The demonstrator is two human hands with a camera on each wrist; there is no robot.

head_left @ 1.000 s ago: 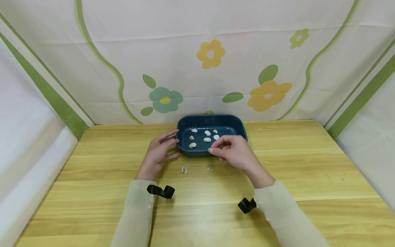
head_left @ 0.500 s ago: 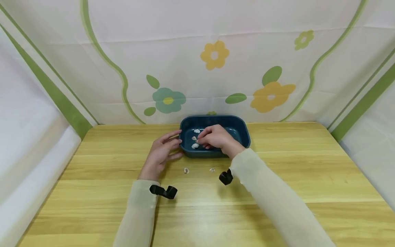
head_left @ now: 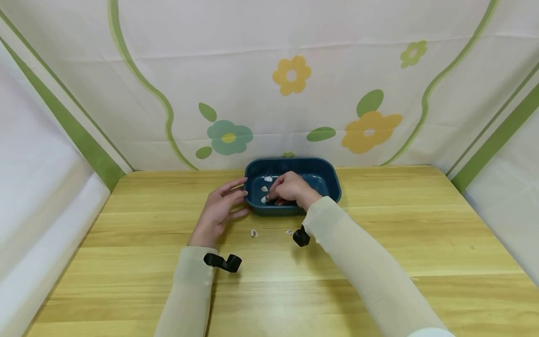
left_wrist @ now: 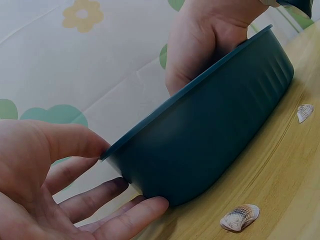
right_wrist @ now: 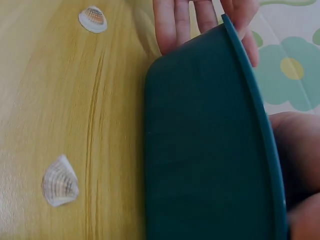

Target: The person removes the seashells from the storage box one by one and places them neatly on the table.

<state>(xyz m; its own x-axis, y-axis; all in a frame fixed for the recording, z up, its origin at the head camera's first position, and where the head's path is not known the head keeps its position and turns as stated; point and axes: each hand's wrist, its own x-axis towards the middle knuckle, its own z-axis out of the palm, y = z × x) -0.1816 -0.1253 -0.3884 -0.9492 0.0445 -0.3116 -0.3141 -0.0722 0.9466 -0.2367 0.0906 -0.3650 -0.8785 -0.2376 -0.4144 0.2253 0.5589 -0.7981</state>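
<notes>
Left: a long, pale beige-green fabric sleeve (head_left: 187,290) is ending above the bare left hand (head_left: 216,211); a black, bar-shaped wrist device with a blocky tip (head_left: 223,262) is projecting inward. Right: a matching pale fabric sleeve (head_left: 370,262) is bearing a similar black, blocky wrist device (head_left: 301,236) behind the bare right hand (head_left: 292,188).

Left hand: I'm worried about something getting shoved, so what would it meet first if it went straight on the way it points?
The blue tub: the left hand seems to have fingers against its end wall, leaving no clear gap.
</notes>
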